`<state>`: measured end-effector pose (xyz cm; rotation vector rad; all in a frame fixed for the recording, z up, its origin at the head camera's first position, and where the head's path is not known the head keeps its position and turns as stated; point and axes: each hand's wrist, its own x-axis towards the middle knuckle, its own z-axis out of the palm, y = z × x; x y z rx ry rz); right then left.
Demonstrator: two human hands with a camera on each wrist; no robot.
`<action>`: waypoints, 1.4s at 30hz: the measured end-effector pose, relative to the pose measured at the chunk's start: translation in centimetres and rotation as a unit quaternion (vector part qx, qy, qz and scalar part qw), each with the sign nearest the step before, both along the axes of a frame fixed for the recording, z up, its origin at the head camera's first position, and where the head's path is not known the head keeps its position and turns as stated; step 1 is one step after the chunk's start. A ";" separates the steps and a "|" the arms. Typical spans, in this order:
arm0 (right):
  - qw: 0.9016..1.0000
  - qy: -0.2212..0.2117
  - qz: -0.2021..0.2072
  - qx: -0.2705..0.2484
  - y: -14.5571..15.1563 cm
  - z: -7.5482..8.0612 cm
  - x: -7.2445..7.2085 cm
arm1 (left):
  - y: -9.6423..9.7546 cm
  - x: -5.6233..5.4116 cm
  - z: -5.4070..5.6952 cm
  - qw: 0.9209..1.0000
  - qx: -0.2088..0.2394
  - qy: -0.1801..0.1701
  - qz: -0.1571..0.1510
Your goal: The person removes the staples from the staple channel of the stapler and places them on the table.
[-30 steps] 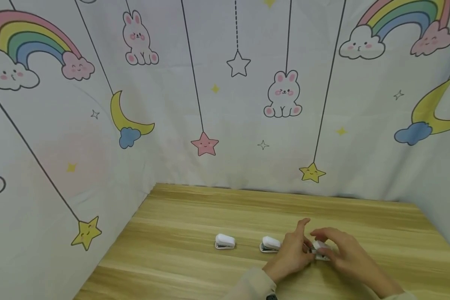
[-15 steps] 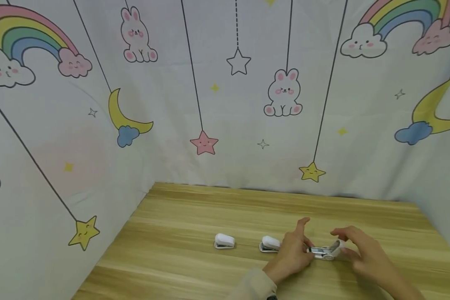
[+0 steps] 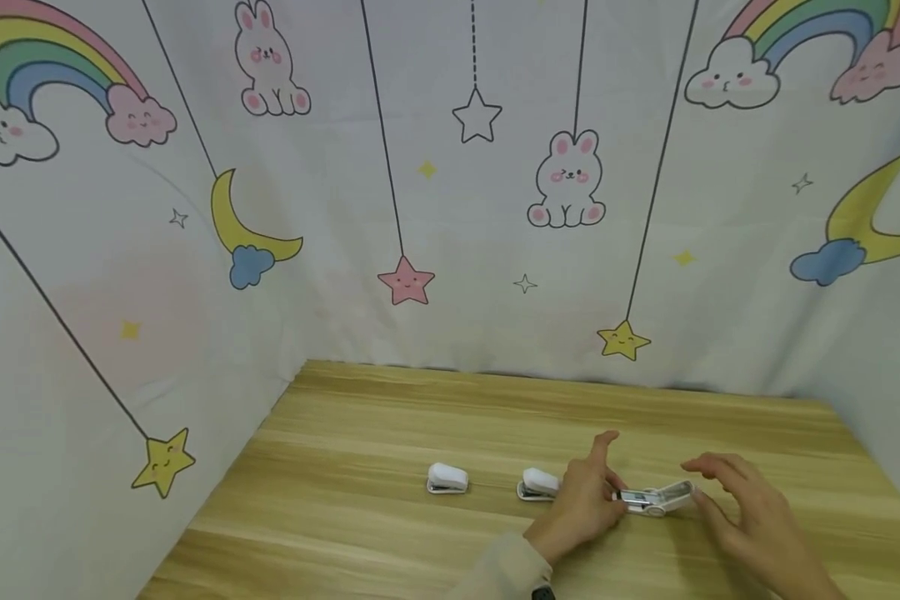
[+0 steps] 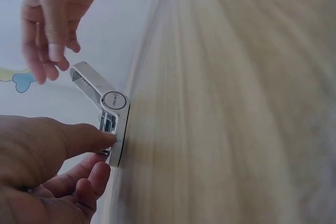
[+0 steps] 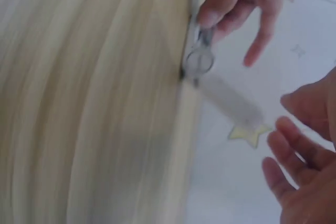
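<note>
A small white stapler (image 3: 673, 497) lies on the table with its top arm swung far back, so the metal staple channel shows. My left hand (image 3: 579, 498) pinches the front end of its base between thumb and fingers, and the left wrist view shows the round hinge (image 4: 114, 100) just beyond the thumb. Off the raised end of the arm, my right hand (image 3: 753, 512) has its fingers loosely spread, with a gap between them and the stapler in the right wrist view. That view is blurred.
Two more white staplers stand to the left: one (image 3: 537, 483) right beside my left hand, partly hidden by it, and another (image 3: 447, 478) farther left. The wooden table (image 3: 360, 433) ends at a white cartoon-print curtain (image 3: 465, 208) behind and at the sides.
The right hand swung the stapler's top arm up and back to the right, then let go and drew away right. The left hand has kept its grip on the base.
</note>
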<state>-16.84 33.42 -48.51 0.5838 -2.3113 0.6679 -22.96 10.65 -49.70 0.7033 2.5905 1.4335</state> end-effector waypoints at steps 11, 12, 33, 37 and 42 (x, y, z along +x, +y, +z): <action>0.945 -0.301 0.011 -0.126 -3.6 0.2 0.5 | -0.1 -0.1 -0.1 1.000 -0.007 -0.002 0.001; 0.938 -0.322 0.005 -0.130 -3.8 0.1 0.5 | -0.1 -0.1 -0.2 1.000 -0.007 -0.001 0.000; 0.935 -0.325 -0.097 -0.107 -6.3 -1.2 -0.1 | -0.2 0.1 0.2 1.000 -0.008 -0.011 0.005; 0.957 -0.263 -0.098 -0.072 -6.6 -1.4 -0.4 | -0.3 0.1 -0.1 1.000 -0.004 -0.005 -0.003; 0.967 -0.231 -0.108 -0.026 -6.7 -1.2 -0.8 | -0.4 -0.1 -0.3 1.000 -0.008 0.022 -0.017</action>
